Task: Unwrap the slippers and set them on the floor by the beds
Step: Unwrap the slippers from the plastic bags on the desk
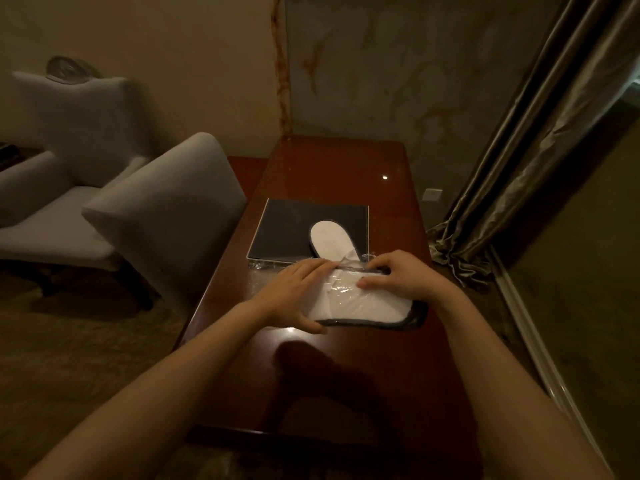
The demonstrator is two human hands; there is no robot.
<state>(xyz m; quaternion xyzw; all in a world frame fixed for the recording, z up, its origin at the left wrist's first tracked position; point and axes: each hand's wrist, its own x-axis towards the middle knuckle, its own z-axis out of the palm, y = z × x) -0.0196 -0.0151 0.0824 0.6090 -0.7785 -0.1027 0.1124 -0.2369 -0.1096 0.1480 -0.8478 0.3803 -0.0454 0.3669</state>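
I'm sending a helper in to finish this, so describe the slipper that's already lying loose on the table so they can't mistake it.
Start at the glossy reddish wooden table against the marbled wall. On its middle lies a flat dark square mat, and the loose slipper rests across that mat's right side, pale sole up. Unlike the plastic-wrapped slipper nearer the person, under both hands, this one is untouched.

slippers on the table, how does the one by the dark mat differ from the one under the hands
The far slipper lies bare, its heel on the dark mat; the near slipper is still in clear plastic wrap. The far one is untouched, while the left hand and right hand grip the near one. Both are white with dark edging.
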